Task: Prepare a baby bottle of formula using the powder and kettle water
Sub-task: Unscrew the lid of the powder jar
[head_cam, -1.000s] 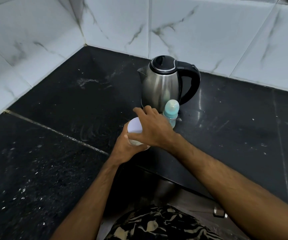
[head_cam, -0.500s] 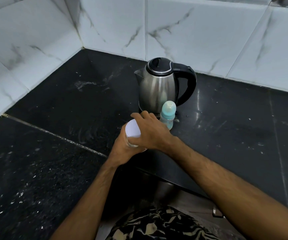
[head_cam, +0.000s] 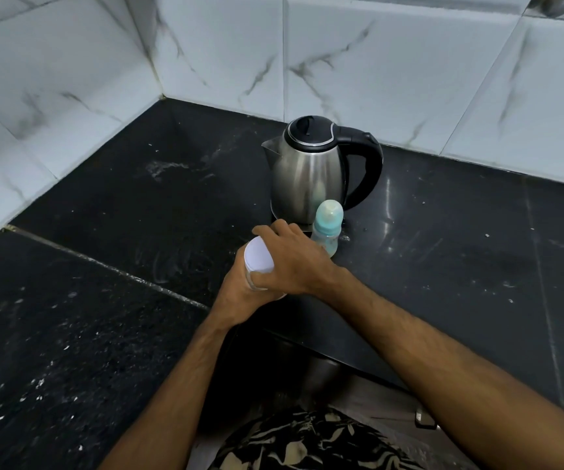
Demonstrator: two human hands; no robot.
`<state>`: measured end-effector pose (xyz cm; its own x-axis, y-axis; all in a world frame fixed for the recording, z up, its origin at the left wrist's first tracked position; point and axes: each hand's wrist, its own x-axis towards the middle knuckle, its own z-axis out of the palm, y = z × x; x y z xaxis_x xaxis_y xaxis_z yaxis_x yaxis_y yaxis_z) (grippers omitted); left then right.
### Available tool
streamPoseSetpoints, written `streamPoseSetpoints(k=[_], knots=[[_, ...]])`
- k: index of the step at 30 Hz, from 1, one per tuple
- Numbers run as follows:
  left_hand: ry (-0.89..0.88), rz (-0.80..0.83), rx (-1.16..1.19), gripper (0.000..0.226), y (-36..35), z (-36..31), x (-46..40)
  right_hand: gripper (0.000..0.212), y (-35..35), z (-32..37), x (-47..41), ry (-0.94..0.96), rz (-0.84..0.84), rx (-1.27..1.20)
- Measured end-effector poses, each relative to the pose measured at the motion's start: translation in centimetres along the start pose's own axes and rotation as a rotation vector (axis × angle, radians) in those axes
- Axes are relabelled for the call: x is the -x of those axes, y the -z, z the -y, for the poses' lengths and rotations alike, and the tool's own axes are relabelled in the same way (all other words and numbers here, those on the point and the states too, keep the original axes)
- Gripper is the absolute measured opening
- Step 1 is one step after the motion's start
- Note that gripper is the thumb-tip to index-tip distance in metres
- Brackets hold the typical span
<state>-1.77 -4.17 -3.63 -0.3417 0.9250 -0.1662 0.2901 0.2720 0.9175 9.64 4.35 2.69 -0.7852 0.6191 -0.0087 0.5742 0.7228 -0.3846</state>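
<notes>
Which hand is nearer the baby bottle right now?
Right. The right hand grips the top of the white-lidded container, its knuckles just short of the baby bottle. The left hand holds the container from below, farther from it.

1. No readable text, brand, number or sign anywhere in view.
2. Kettle point(head_cam: 307, 171): bare steel body and black lid, no marking legible.
3. Baby bottle point(head_cam: 327, 228): nothing legible on it.
4. White-lidded container point(head_cam: 258, 257): lid blank; its side is covered by the hands.
</notes>
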Motion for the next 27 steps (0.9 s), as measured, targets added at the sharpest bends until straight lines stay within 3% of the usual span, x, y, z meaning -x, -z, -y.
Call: streamPoseSetpoints(k=[5,8,11,18,21,24,27], knots=[[0.008,0.004,0.022,0.114,-0.1,0.0,-0.1,0.092,0.1,-0.5,-0.4,0.097,0.122,-0.160],[0.002,0.011,0.010,0.103,0.2,0.5,0.0,0.095,-0.2,-0.7,-0.1,0.047,0.055,-0.121],[0.007,0.011,0.007,0.106,0.3,0.3,0.3,0.090,-0.3,-0.7,0.1,-0.005,-0.004,-0.045],[-0.009,0.007,0.017,0.108,-0.1,0.1,-0.1,0.093,-0.5,-1.1,-0.4,0.090,0.134,-0.141],[0.011,-0.003,-0.011,0.106,0.3,0.6,0.0,0.098,-0.2,-1.0,-0.1,0.034,0.045,-0.076],[0.004,-0.008,-0.016,0.108,0.2,0.2,0.3,0.089,-0.1,-0.5,0.0,-0.016,-0.074,0.075],[-0.013,-0.016,-0.030,0.101,-0.4,-0.2,-0.2,0.083,0.1,-0.3,-0.1,0.044,0.012,0.033]])
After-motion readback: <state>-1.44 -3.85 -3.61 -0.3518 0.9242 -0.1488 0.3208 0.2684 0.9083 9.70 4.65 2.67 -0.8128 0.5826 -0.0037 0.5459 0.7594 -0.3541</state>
